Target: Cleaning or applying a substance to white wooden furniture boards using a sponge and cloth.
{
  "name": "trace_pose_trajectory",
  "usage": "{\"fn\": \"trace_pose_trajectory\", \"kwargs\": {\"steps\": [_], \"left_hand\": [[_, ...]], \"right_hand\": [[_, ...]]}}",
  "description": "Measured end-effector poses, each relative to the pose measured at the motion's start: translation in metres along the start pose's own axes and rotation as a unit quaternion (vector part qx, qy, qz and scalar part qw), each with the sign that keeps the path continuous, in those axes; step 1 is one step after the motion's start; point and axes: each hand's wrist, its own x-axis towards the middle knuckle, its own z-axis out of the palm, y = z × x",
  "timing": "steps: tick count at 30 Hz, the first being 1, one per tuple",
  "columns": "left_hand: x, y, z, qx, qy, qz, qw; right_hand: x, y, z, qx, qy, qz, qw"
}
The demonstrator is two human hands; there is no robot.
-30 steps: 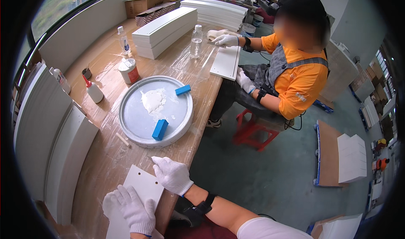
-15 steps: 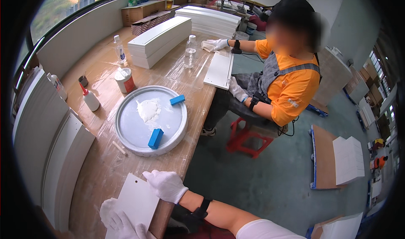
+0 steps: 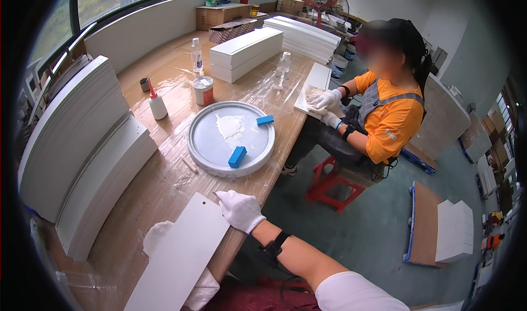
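Note:
A long white board (image 3: 175, 250) lies aslant across the near part of the table, with a small dark hole by its far end. My right hand (image 3: 241, 211), in a white knit glove, is closed beside that far right corner. A small dark tip shows at its fingers, too little to name. White cloth (image 3: 157, 238) sticks out from under the board's left edge, and more white cloth (image 3: 202, 292) bunches at its right edge. My left hand does not show.
Past the board stands a round grey lid (image 3: 200, 160) bearing white paste and two blue blocks (image 3: 237, 157). Nearby are a red-tipped glue bottle (image 3: 158, 106), a tub (image 3: 203, 91) and clear bottles. White boards stack at left (image 3: 104, 184). A co-worker (image 3: 392, 110) sits at right, wiping a board.
My left hand has gone out of view, and more of the board shows. My view has shifted leftward. The co-worker's two gloved hands have come together over a cloth on their board.

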Motion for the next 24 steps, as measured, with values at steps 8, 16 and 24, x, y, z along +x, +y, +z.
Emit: {"fn": "trace_pose_trajectory", "kwargs": {"steps": [8, 16, 24], "left_hand": [[-0.107, -0.246, 0.237, -0.843, 0.16, 0.245, 0.452], [-0.126, -0.267, 0.267, -0.959, 0.184, 0.213, 0.029], [-0.143, -0.271, 0.262, -0.964, 0.176, 0.199, 0.017]], "right_hand": [[-0.012, -0.058, 0.001, -0.047, -0.057, -0.002, 0.997], [-0.056, -0.241, 0.048, 0.04, -0.101, -0.194, 0.975], [-0.129, -0.406, 0.067, 0.111, -0.281, -0.359, 0.883]]}}
